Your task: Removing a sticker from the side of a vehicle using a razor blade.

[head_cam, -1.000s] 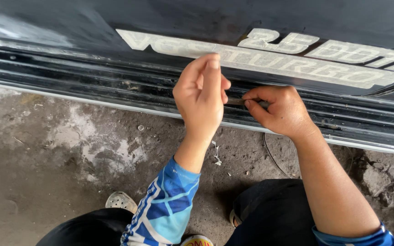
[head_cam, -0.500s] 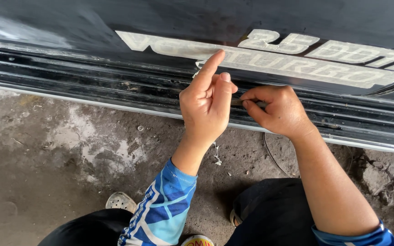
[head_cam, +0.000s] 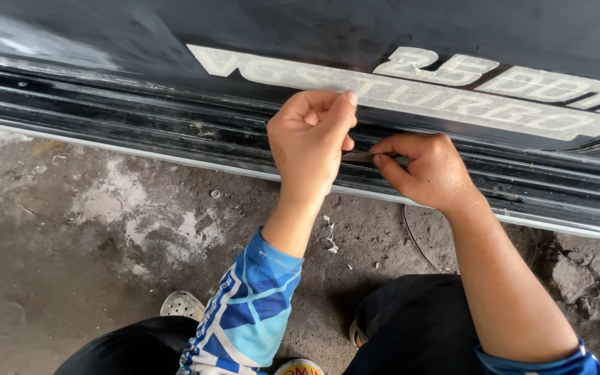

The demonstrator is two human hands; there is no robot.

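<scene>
A dark vehicle side panel [head_cam: 105, 42] carries a pale, worn lettered decal [head_cam: 453, 97]. My left hand [head_cam: 307, 146] is curled into a loose fist, its fingertips pressed against the decal's lower edge; I cannot see anything in it. My right hand [head_cam: 428, 173] sits just to the right, against the ribbed black sill [head_cam: 140, 132]. It pinches a small thin grey blade [head_cam: 359, 157] that points left toward my left hand. Both arms wear blue patterned sleeves.
Stained concrete floor [head_cam: 71, 243] lies below the sill, with small pale scraps [head_cam: 329, 239] and a thin dark wire [head_cam: 411, 236] on it. My knees in dark trousers and a light perforated shoe [head_cam: 182, 304] are at the bottom edge.
My left index finger, stretched up over the decal before, has curled down into the fist. The right hand with the blade has stayed almost still.
</scene>
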